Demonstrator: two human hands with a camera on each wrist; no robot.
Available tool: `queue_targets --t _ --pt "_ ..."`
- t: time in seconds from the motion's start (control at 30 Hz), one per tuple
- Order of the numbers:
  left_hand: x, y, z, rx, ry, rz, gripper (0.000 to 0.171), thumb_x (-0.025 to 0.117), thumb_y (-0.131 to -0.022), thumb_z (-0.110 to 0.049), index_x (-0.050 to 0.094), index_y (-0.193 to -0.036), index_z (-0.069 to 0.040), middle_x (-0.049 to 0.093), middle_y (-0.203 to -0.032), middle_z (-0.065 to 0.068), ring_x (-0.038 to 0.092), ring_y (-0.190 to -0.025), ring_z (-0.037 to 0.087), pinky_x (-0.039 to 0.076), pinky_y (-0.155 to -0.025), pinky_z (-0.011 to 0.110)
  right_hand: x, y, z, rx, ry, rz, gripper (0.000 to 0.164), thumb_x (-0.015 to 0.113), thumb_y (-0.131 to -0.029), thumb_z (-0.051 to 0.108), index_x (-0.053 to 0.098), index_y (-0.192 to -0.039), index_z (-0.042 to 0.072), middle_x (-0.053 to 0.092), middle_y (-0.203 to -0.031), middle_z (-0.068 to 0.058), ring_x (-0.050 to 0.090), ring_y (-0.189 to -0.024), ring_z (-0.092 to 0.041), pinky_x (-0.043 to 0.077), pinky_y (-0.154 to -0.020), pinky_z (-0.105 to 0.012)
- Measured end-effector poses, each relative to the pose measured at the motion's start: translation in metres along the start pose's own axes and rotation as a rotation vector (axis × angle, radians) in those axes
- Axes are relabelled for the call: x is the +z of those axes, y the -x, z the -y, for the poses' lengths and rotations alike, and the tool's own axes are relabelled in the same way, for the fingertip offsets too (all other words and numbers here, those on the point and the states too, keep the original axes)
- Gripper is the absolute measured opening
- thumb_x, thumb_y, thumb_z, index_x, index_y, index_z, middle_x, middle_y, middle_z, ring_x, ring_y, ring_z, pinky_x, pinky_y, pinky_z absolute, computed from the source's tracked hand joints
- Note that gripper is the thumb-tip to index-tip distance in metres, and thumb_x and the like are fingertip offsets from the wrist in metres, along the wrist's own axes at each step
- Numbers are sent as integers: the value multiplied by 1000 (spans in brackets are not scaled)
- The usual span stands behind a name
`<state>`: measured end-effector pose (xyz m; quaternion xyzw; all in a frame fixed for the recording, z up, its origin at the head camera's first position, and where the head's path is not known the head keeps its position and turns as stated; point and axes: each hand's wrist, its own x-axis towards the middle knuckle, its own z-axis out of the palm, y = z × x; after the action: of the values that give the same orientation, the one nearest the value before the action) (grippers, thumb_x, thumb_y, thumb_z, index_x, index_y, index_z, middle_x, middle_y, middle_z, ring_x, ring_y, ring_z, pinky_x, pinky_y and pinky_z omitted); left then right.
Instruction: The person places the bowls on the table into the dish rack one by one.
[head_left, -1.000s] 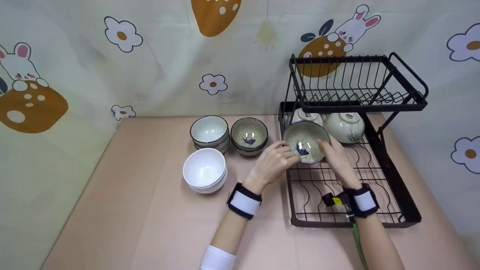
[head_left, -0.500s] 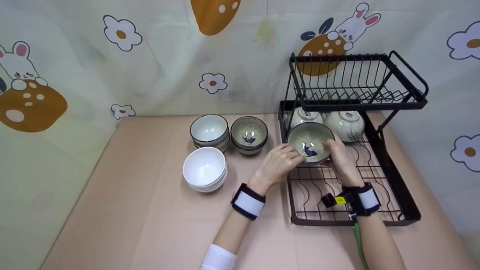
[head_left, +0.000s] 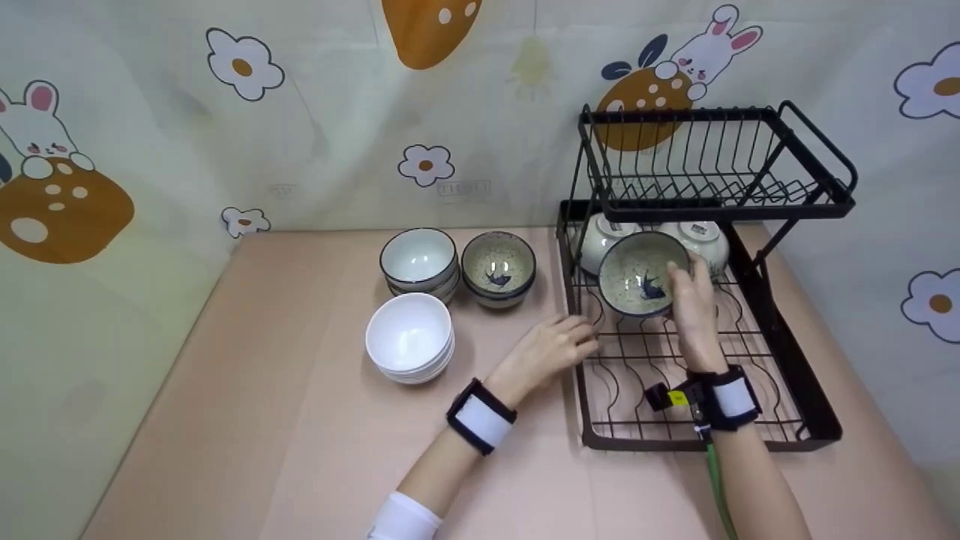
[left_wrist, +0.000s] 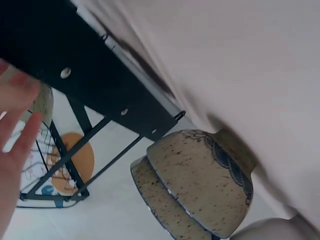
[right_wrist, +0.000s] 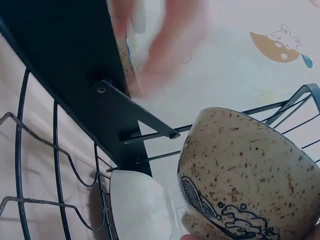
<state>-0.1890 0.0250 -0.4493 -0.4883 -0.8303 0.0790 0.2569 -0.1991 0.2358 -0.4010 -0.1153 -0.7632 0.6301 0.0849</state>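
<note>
Gripping the blue-patterned speckled bowl (head_left: 631,274) above the dish rack (head_left: 789,360) in fingers of the right hand (head_left: 696,311), likely for steadiness, with left hand (head_left: 547,351) loose-fingered at the rack's left edge.

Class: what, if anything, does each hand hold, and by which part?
The right grip holds a bird-patterned speckled bowl by the right side of its rim in the head view. The left grip holds nothing.

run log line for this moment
right hand: grips speckled blue-rimmed bowl over dish rack | left hand: holds nothing, at rack's edge | lower tier: two upside-down bowls
</note>
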Motion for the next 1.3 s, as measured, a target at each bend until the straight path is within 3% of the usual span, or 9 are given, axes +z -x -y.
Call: queue_targets --t 0.1,0.23,0.5,0.8,1.0,1.3 --pt "1 4 -5 41 7 95 36 69 -80 -10 65 -111 -28 67 -115 -11 58 -113 7 46 -100 21 0 -1 0 -20 73 -25 55 35 -100 27 22 -149 6 27 -155 -15 26 -143 -28 21 -120 -43" --pt "0 6 -8 56 49 130 33 70 -80 -12 67 -109 -28 68 -111 -11 59 -112 7 41 -109 27 0 -1 -2 -33 190 -59 54 38 -100 31 27 -148 8 27 -156 -14 26 -144 -31 21 -120 -45" --pt "7 5 -10 12 137 62 21 62 -86 -12 71 -100 -25 70 -103 -10 63 -103 5 38 -112 26 3 -4 -8 -116 459 -160 48 44 -97 37 43 -140 15 48 -142 -20 45 -129 -41 33 -106 -55" --pt "10 4 -12 -10 134 21 18 64 -85 -13 72 -95 -25 71 -99 -11 65 -98 3 41 -108 24 8 -5 -14 -82 536 -170 49 43 -97 42 41 -140 20 44 -143 -22 43 -129 -41 35 -103 -57" --pt "12 5 -12 -12 140 -4 16 65 -84 -13 72 -91 -25 72 -95 -12 65 -96 4 42 -107 26 16 -10 -21 -113 655 -201 49 40 -96 47 43 -138 22 49 -130 -25 51 -114 -45 40 -92 -58" --pt "11 4 -13 -9 128 -2 16 65 -84 -14 72 -93 -25 72 -96 -11 65 -96 4 42 -108 28 27 -15 -34 -144 745 -214 56 38 -96 50 37 -140 15 46 -124 -28 51 -108 -45 44 -88 -58"
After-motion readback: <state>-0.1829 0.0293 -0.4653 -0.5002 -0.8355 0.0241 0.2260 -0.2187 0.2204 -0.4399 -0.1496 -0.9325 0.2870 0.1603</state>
